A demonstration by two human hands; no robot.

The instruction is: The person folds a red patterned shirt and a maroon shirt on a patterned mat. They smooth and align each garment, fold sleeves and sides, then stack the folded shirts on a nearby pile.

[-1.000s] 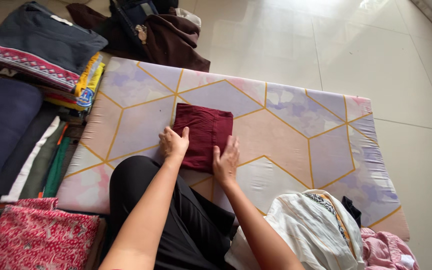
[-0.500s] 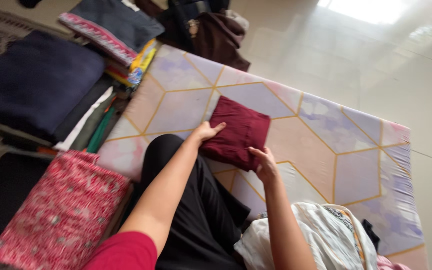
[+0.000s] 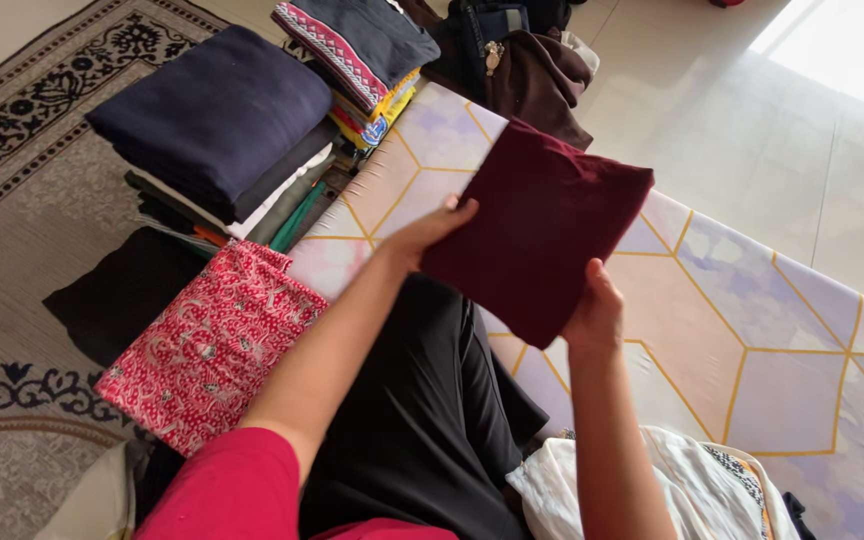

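A folded maroon cloth (image 3: 542,225) is lifted off the pastel mat (image 3: 732,330) with gold geometric lines. My left hand (image 3: 430,232) supports its left edge from below, fingers under the fabric. Its near right corner is gripped by my right hand (image 3: 594,310). The cloth hangs above the mat's left part, tilted toward the stacks of folded clothes on the left.
Left of the mat lie folded piles: a red patterned cloth (image 3: 214,340), a navy stack (image 3: 217,115), and a dark garment with a pink border (image 3: 357,40) over yellow ones. Brown clothing (image 3: 542,75) sits behind. A white garment (image 3: 652,495) lies near my lap. A patterned rug (image 3: 22,180) covers the floor at left.
Both hands have lifted the maroon cloth off the mat and carried it up and leftward. The view has swung left, showing more of the folded piles and the rug.
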